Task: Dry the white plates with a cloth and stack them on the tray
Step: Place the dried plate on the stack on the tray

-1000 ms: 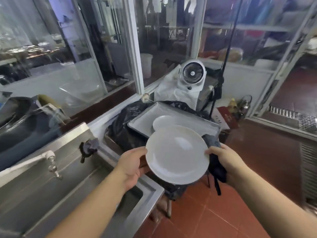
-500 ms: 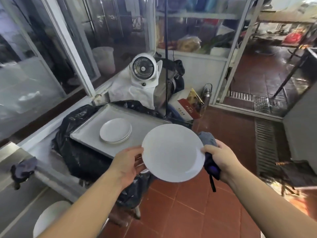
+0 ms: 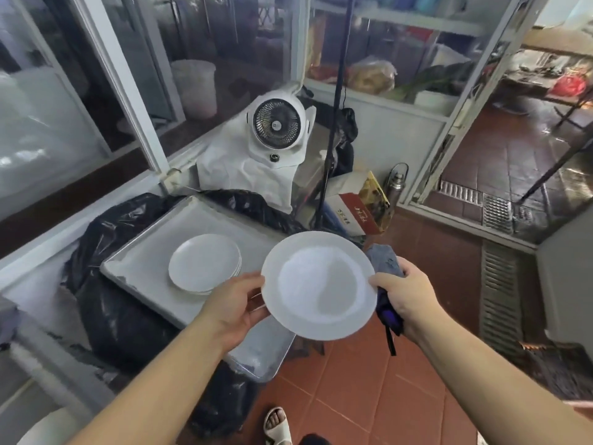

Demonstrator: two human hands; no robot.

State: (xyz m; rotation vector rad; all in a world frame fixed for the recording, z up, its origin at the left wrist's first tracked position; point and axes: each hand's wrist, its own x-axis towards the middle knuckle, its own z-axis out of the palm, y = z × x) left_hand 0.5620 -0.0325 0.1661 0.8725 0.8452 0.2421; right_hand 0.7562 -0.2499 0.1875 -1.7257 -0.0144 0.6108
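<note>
I hold one white plate [image 3: 319,285] in the air between both hands, its face turned up toward me. My left hand [image 3: 236,308] grips its left rim. My right hand [image 3: 402,292] grips the right rim together with a dark blue-grey cloth [image 3: 385,261] bunched behind the plate. A short stack of white plates [image 3: 204,263] rests on the grey metal tray [image 3: 144,268], just left of the held plate. The tray lies on black plastic sheeting.
A small white fan [image 3: 277,128] stands on a white cover behind the tray. A black pole [image 3: 333,123] rises beside it. Boxes [image 3: 356,210] and a flask [image 3: 397,184] sit on the red tile floor. Glass partitions run along the left. My sandalled foot [image 3: 277,425] shows below.
My view has swung right from the steel sink to the tray. The held plate now hangs closer to the tray's right side, and both hands keep their grip.
</note>
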